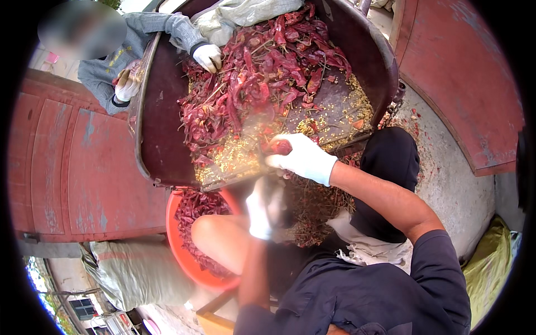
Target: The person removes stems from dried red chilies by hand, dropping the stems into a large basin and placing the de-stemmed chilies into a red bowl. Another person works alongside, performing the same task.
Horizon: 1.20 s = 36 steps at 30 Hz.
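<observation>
Over the open front edge of a dark maroon metal cart bed [165, 109], my right hand [305, 157], in a white glove, grips a dried red chili pepper [280, 146]. Just below it is my left hand [264, 205], also gloved; motion blur hides its fingers and whatever may be in them. A large heap of dried red chili peppers [259, 75] fills the middle and back of the bed. Loose yellow seeds [234, 155] lie along its front. Under my hands, stems and debris [314, 209] are piled.
An orange-red plastic tub [176, 247] of chili pieces stands by my left knee. Across the cart, a person [142, 33] in white gloves reaches into the heap. Woven sacks [130, 268] stand lower left; a yellow-green sack [490, 264] lies right. Red metal gates [460, 83] flank the cart.
</observation>
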Tool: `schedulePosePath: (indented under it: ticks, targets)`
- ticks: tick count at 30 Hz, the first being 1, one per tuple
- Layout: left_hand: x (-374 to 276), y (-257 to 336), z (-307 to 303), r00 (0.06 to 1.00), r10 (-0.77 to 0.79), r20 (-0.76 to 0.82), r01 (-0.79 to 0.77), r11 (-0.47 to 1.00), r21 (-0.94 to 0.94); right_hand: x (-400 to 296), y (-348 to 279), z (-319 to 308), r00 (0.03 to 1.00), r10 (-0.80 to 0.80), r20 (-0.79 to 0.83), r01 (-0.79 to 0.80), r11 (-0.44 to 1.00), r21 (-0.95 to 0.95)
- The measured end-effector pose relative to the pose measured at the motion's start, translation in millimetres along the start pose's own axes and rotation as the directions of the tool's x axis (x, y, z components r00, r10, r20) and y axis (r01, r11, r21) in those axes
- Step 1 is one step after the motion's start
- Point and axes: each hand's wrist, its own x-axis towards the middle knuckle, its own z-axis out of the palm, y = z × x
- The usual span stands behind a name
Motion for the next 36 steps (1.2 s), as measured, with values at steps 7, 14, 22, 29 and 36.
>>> schedulePosePath:
  ticks: [7,14,22,29,36]
  targets:
    - [2.6,0.1,7.1,0.983,0.159,-0.094,-0.144,0.978,0.149,-1.8,-3.8,0.0,0.999,0.029,-0.026,-0.031,0.997,-0.072]
    - [7.0,-3.0,5.9,0.962,0.238,-0.133,-0.184,0.927,0.327,-0.4,-5.5,5.2,0.999,0.054,-0.002,-0.053,0.989,-0.138]
    - [9.9,-4.9,14.3,0.947,0.279,-0.159,-0.196,0.894,0.403,0.2,2.6,10.9,0.993,-0.061,-0.098,0.045,0.986,-0.158]
    - [-1.4,-5.4,11.8,0.948,0.283,-0.144,-0.170,0.835,0.523,1.8,0.3,6.4,0.976,-0.209,-0.062,0.140,0.817,-0.559]
    - [18.2,23.1,-11.9,0.996,0.009,-0.094,0.018,0.959,0.284,10.4,-8.0,-30.9,0.921,-0.243,-0.304,0.059,0.860,-0.508]
